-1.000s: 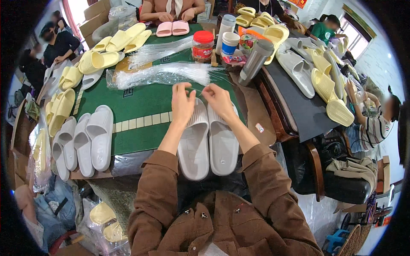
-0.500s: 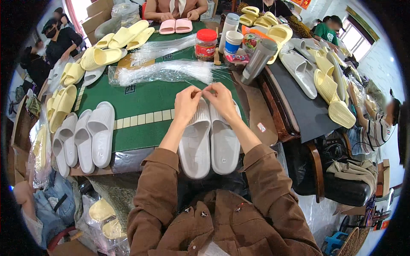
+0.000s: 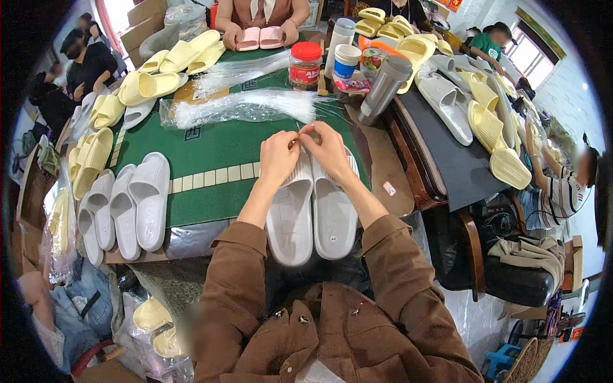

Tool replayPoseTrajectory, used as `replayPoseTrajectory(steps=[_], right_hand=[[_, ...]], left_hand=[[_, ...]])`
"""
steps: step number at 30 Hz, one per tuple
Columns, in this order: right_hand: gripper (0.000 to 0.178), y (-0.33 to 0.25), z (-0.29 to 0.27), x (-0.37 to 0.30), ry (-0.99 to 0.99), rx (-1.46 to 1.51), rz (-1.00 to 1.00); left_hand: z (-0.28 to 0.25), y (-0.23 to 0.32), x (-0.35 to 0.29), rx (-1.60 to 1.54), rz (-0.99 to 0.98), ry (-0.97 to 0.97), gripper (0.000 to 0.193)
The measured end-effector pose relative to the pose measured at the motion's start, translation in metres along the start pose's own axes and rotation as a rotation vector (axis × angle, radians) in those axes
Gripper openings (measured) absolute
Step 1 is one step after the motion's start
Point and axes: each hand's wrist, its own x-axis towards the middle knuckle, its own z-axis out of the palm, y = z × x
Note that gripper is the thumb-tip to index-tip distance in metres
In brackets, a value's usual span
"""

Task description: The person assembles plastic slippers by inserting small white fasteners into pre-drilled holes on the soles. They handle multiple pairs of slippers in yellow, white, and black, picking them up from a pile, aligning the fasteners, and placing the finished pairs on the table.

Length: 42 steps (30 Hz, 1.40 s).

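A pair of light grey slippers (image 3: 311, 214) lies side by side, soles up, on the near edge of the green table mat (image 3: 217, 156). My left hand (image 3: 278, 158) and my right hand (image 3: 327, 148) rest over their far ends, fingertips pinched together around a thin clear plastic tie that is barely visible. Just beyond my hands lies a bundle of clear plastic ties in a bag (image 3: 246, 106). My brown sleeves come up from the lower edge.
A row of grey slippers (image 3: 124, 204) sits at the left, pale yellow slippers (image 3: 143, 83) behind them. A red-lidded jar (image 3: 305, 65), cups and a steel flask (image 3: 382, 89) stand at the back. Another person holds pink slippers (image 3: 258, 38) across the table. More slippers lie on a dark table (image 3: 447, 159) to the right.
My hands stay at the far ends of the grey pair, with only small finger movements on the tie. The view has shifted slightly.
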Motion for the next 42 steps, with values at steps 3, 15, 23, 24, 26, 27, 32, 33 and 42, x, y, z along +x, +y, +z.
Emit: replayPoseTrajectory(steps=[3,15,23,24,26,27,32,33,42], right_hand=[[0.013,-0.004,0.000,-0.001,0.012,-0.026,-0.004],[0.010,-0.003,0.001,-0.002,0.009,-0.035,-0.051],[0.012,0.001,-0.003,-0.001,-0.069,0.077,0.095],[0.012,0.001,-0.003,-0.001,-0.077,0.075,0.101],[0.012,0.003,-0.005,0.000,-0.093,0.070,0.114],[0.013,0.004,-0.004,0.001,-0.083,0.040,0.091],[0.014,-0.003,-0.003,0.002,-0.135,-0.022,0.095],[0.014,0.000,-0.003,0.002,-0.103,0.028,0.118],[0.015,0.004,0.000,0.000,-0.111,0.000,0.053]], left_hand=[[-0.003,0.003,-0.001,-0.025,-0.038,-0.014,0.014],[-0.004,0.003,-0.002,0.003,-0.016,0.002,0.012],[-0.005,0.004,-0.003,-0.128,-0.084,0.007,0.012],[-0.005,0.004,-0.003,-0.118,-0.070,0.013,0.012],[-0.003,0.003,-0.003,-0.100,-0.043,0.025,0.012],[-0.002,0.003,-0.003,-0.093,-0.026,0.034,0.011],[-0.001,-0.004,-0.007,-0.135,-0.087,0.048,0.012],[-0.002,-0.002,-0.006,-0.200,-0.112,0.055,0.013],[-0.007,0.000,-0.004,-0.307,-0.213,0.035,0.013]])
